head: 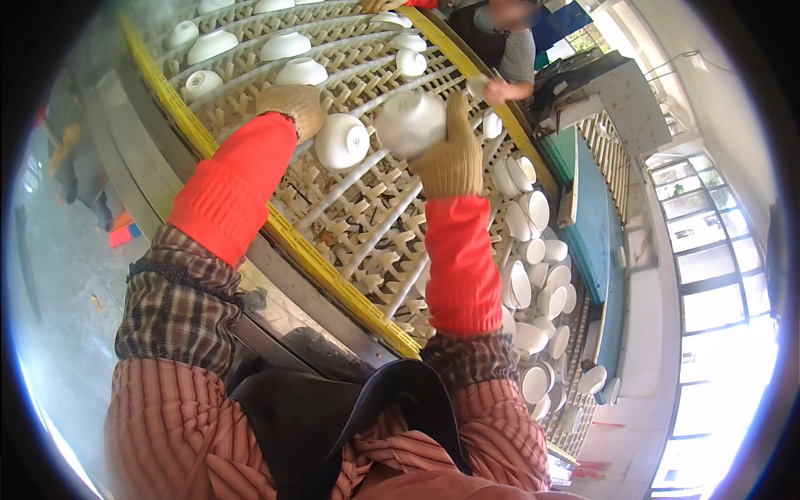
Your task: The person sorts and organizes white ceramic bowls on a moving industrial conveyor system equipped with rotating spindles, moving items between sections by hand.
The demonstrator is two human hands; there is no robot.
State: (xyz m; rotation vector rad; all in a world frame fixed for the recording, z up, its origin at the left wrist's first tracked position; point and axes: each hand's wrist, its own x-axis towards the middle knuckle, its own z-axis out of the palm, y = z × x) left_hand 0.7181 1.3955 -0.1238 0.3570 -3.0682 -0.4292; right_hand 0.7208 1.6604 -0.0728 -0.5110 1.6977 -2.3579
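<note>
White ceramic bowls lie on a conveyor of pale plastic pegs [369, 225] crossed by grey rods. My right hand [455, 153], in a tan knitted glove under a red sleeve cuff, grips a white bowl [412, 123] blurred by motion, its base turned up. My left hand [292, 109], gloved the same way, is over the near side of the conveyor. Its fingers are hidden behind the back of the glove, beside an upside-down bowl [302, 72]. Just right of that glove, a tilted bowl [342, 142] shows a dark mark on its base.
A yellow rail [337, 275] edges the conveyor on my side, and another yellow rail [522, 134] runs along the far side. Many bowls [550, 300] crowd the right. Across the conveyor, a person's bare hand [500, 91] is at a small white piece [477, 86].
</note>
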